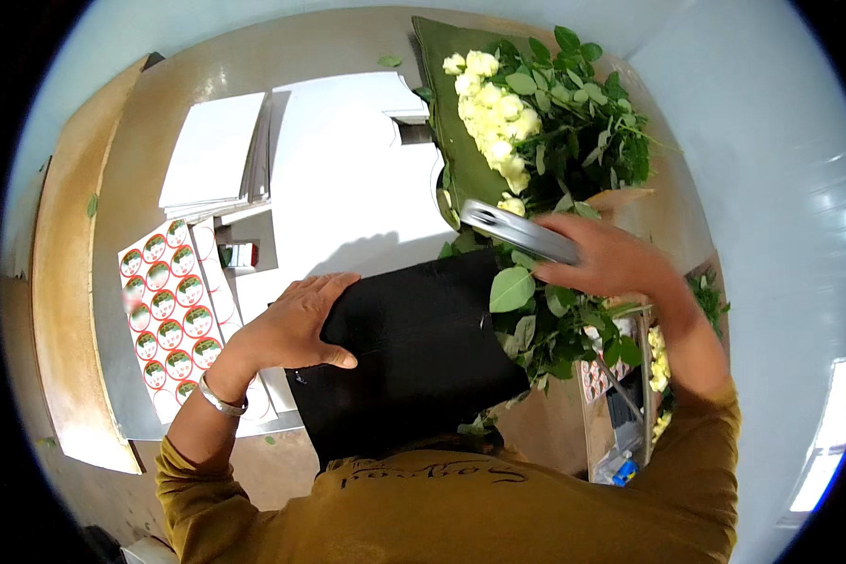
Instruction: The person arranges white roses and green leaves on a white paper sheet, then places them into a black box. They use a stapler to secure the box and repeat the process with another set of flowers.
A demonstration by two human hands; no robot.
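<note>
My left hand, wearing a silver bangle, rests on the upper left part of a black wrapping sheet, thumb spread away from its fingers. My right hand grips a silver metal tool, apparently a stapler, above the sheet's upper right edge. Green leafy stems show along that edge and below my right hand. Further back, cream roses with dense foliage lie on an olive cushion or cloth.
White boards and a large white sheet lie on the table. At left are round-label sheets, a small box and a wooden board. A cluttered lower shelf holds more flowers at right, beside a pale wall.
</note>
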